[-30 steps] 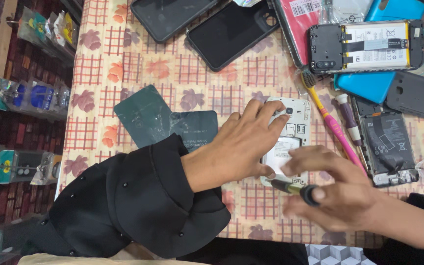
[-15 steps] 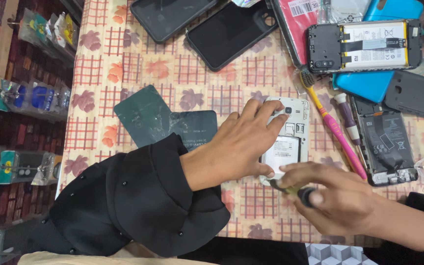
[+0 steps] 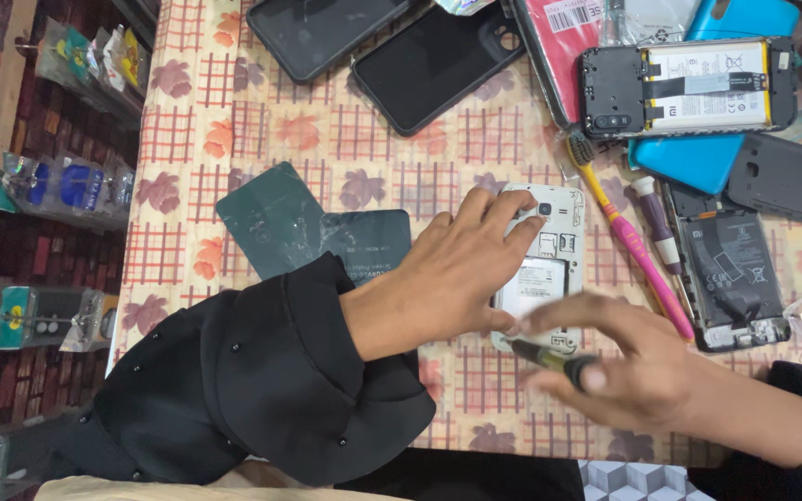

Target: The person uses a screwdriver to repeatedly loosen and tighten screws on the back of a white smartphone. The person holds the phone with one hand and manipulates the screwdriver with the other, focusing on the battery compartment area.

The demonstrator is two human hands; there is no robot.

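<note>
White opened phone [image 3: 549, 269] under left hand [image 3: 457, 269]; right hand [image 3: 633, 371] grips screwdriver [image 3: 559, 360].

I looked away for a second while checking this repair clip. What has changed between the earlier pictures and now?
Very little. The right hand, gripping the screwdriver, has shifted slightly and reads blurred at the lower edge of the opened white phone. The left hand stays pressed flat on that phone. The pink toothbrush, the dark cases and the other opened phones have not moved.
</note>
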